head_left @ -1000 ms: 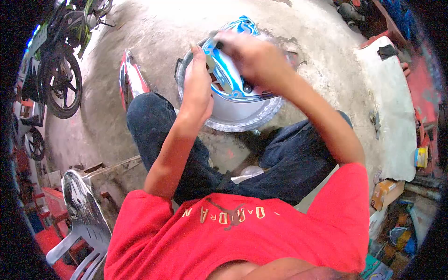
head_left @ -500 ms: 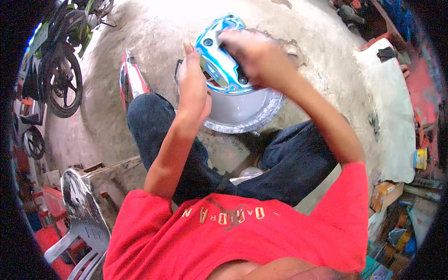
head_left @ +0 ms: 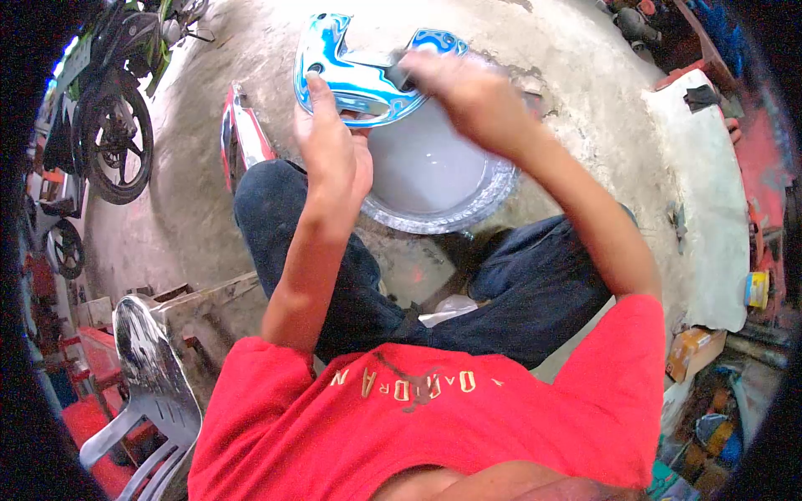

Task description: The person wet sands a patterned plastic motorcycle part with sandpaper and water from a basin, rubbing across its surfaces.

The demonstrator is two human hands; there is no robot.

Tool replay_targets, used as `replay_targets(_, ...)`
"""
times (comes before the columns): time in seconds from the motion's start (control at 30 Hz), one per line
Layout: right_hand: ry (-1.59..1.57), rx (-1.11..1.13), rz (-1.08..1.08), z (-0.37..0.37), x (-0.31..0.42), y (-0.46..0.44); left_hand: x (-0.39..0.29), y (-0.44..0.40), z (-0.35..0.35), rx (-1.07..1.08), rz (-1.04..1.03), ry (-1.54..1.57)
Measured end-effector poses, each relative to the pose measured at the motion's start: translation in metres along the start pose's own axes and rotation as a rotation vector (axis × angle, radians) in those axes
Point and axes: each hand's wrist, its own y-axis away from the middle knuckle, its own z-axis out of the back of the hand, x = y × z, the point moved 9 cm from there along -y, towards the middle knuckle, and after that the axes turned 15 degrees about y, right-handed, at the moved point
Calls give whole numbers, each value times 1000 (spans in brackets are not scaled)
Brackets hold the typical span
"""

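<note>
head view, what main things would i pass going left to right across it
Large black wheel → red-and-white panel → left hand → right hand → pale slab → yellow container

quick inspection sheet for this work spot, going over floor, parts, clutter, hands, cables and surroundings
Surface: concrete floor, stained and patchy.
Job's things: glossy blue-and-white panel, overlapping the basin in view.
Clutter: red-and-white panel on the floor; cardboard box at right.
Hands: left hand grips the blue-and-white panel; right hand is at it, blurred, contents unclear.
Cables: nothing seen near the basin.
Surroundings: motorcycle upper left, plastic chair lower left.
</note>
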Motion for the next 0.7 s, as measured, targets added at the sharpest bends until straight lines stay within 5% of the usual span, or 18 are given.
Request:
replay_targets(0.03, -35, -40, -140, -7, -28, -7, -1, 1, -2, 2, -11, -1)
replay_targets(0.07, -15, 169, -329, -20, -59, 2, -2, 2, -3, 4, -23, 1)
replay_targets(0.13, 7, 126, -284, -23, -54, 3, -5, 4, -7, 8, -31, -17)
replay_targets(0.27, -28, -104, 140, 4, 54, 6, 1, 0, 2, 19, 1, -17)
replay_targets(0.33, 26, -85, 98, -5, 20, 4, 0, 0, 3, 13, 9, -13)
replay_targets(0.47, 31, 365, -464, -18, -58, 0, -4, 9, -7, -22, -35, -19)
replay_targets(0.53, 31, -4, -139, -10, -15, 5, -5, 9, -10, -11, -79, -23)
replay_targets(0.6, -44, -122, 124, 1, 44, 6, -3, 5, -5, 34, -42, -17)
replay_targets(0.7, -18, -96, 57, -2, 15, 2, -4, 11, -12, -3, -42, -25)
